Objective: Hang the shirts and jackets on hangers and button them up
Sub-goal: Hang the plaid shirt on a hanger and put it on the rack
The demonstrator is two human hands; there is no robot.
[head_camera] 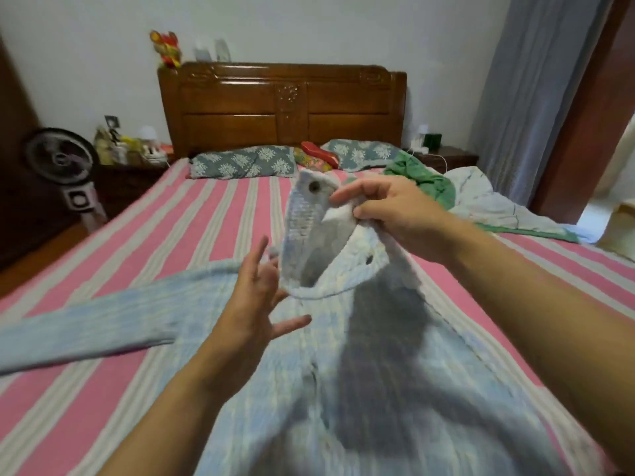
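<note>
Two pillows (242,162) and green cloth (424,178) lie beyond the lifted cardigan (319,218)

I see the bed (113,269), pink-striped sheet. On it lie a light blue cardigan (343,389), two patterned pillows (240,163), a green garment (422,178), and a pale quilt (488,201).

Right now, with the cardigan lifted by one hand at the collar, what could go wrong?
1. Only the right hand pinches the cardigan near its collar; the left hand is open beside it, so the knit might slip or stretch.
2. No hanger is in view, so you may have to put the cardigan down again.
3. Its sleeve trails across the bed and could drag or twist.
</note>
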